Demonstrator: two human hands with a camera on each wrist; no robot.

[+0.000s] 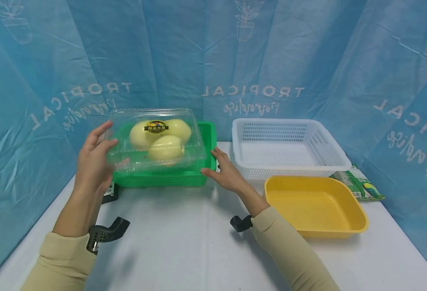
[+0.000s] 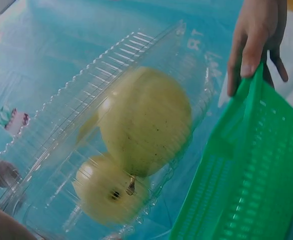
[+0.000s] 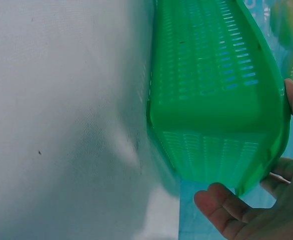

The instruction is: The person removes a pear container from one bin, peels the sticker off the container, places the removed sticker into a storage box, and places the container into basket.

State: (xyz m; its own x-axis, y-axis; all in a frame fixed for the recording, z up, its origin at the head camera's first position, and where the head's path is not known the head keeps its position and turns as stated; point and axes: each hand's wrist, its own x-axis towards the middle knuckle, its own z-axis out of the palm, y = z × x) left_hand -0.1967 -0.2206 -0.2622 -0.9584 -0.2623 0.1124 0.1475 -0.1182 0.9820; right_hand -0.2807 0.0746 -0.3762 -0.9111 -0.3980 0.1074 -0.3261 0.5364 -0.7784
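Observation:
My left hand (image 1: 94,157) grips the left end of a clear plastic clamshell box (image 1: 126,157). Inside sit three pale yellow fruits (image 1: 167,148), seen through a lid with a dark printed label (image 1: 156,127). The left wrist view shows the box tilted, with two fruits (image 2: 145,120) visible. In the head view it overlaps a green perforated basket (image 1: 162,180), raised above its rim. My right hand (image 1: 228,171) touches that basket's front right corner, thumb and fingers spread around the rim. The basket (image 3: 216,110) shows its outer walls in the right wrist view.
A white perforated basket (image 1: 289,171) stands to the right, with a yellow tray (image 1: 315,232) in front of it. Behind the tray lies a green printed packet (image 1: 362,186). A small black object (image 1: 110,193) sits at the green basket's left. Blue curtains (image 1: 184,52) enclose the white table (image 1: 169,242).

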